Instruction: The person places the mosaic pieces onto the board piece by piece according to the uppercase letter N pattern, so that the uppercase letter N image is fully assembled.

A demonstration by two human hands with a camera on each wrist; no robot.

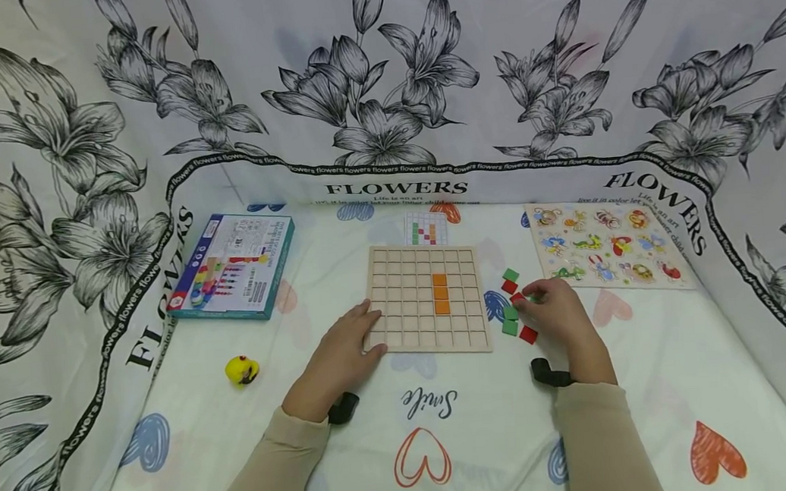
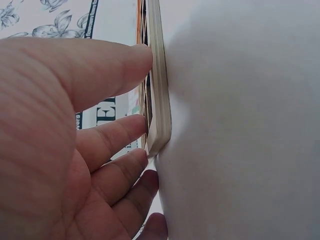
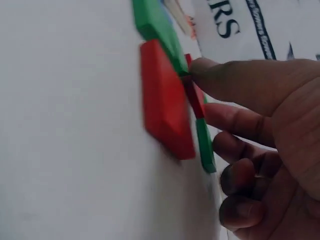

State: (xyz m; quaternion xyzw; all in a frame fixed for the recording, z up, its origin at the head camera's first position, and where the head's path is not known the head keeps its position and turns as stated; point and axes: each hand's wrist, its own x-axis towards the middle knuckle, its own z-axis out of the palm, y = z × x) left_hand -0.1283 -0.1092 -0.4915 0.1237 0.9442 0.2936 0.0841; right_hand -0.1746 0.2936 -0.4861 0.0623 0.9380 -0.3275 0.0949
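A pale wooden grid board (image 1: 405, 324) lies in the middle of the table, with a column of three orange tiles (image 1: 440, 294) in its squares. My left hand (image 1: 339, 353) rests at the board's near left corner; its fingers are extended and the thumb and fingertips touch the rim. Right of the board, my right hand (image 1: 564, 316) reaches into a loose group of tiles. Its thumb and index finger pinch a red tile (image 3: 195, 97). Around it lie green tiles (image 1: 510, 328) and red tiles, one red tile (image 1: 528, 334) nearest to me.
Behind the board lies a small pattern card (image 1: 426, 228) with coloured squares. A puzzle board with insect pictures (image 1: 605, 250) is at the back right. A flat toy box (image 1: 233, 268) and a yellow toy duck (image 1: 241, 371) are on the left. Flower-printed cloth (image 1: 386, 147) encloses the table.
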